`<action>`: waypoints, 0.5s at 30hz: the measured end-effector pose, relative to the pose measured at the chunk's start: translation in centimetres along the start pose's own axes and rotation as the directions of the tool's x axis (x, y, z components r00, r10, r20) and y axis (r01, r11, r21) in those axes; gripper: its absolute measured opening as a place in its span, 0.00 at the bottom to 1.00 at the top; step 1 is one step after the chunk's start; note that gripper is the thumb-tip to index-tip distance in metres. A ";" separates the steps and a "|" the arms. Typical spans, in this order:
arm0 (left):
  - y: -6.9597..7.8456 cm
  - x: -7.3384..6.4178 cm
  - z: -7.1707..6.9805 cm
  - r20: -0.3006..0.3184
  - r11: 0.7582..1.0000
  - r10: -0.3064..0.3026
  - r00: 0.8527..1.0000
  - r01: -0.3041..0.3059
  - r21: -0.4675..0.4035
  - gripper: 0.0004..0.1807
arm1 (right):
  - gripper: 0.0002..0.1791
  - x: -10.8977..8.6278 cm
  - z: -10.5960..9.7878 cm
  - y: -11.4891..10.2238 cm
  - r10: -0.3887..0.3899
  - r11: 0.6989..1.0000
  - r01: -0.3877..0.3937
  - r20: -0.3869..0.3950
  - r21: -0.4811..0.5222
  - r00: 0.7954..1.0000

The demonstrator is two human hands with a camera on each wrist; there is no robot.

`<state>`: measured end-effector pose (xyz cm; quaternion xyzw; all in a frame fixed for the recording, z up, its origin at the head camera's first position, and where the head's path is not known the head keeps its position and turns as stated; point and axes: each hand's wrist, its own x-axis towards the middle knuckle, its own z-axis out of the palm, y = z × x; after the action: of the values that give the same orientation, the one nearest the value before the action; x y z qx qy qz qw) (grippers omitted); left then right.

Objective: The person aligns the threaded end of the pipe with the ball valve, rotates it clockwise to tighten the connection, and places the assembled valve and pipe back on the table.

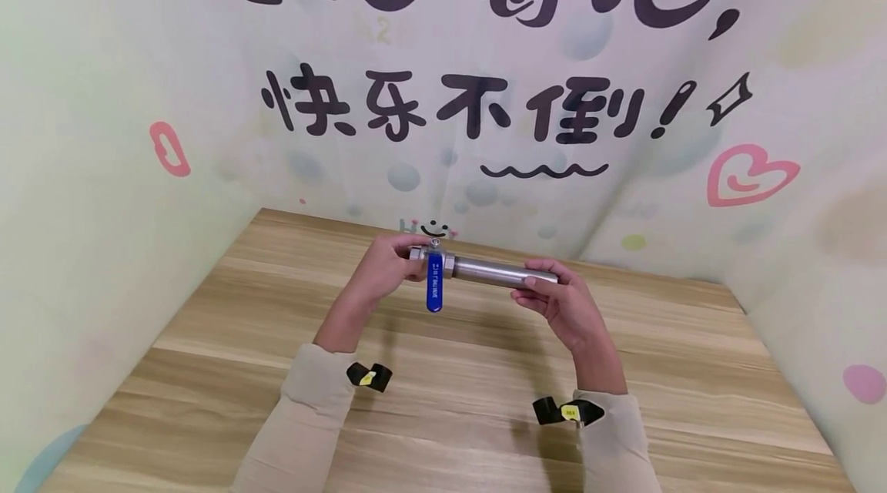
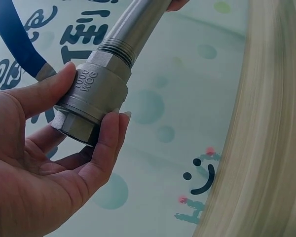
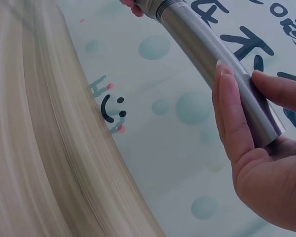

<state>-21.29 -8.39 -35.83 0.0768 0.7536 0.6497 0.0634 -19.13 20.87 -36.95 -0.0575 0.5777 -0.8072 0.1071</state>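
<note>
From here, the left hand grips the valve with curled fingers; the right hand pinches the steel pipe's far end. Both parts are held above the table. Threads show, so the pipe should turn straight, I think.

Above the tabletop, a valve is sitting at the left end of a pipe, its lever lying crosswise. The left hand's fingers are gripping the valve, while the right hand's fingers are holding the pipe's right end. Behind the tabletop, a backdrop is rising, with lettering running across it and a heart drawing sitting rightward.
</note>
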 end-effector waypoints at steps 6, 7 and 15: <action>0.1 -0.2 0.0 0.002 1.000 0.015 1.000 -0.015 0.006 0.21 | 0.10 -0.1 0.0 0.1 0.017 1.000 -0.017 -0.011 0.013 1.000; 0.1 -0.2 0.0 0.002 1.000 0.015 1.000 -0.015 0.006 0.21 | 0.09 -0.1 0.0 0.1 0.020 1.000 -0.020 -0.015 0.012 1.000; 0.1 -0.2 0.0 -0.005 1.000 -0.004 1.000 0.004 -0.002 0.21 | 0.13 -0.1 0.0 0.0 0.021 1.000 -0.022 -0.043 -0.013 0.999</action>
<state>-21.10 -8.42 -35.69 0.0736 0.7534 0.6504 0.0630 -19.04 20.89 -36.99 -0.0349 0.5858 -0.8031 0.1030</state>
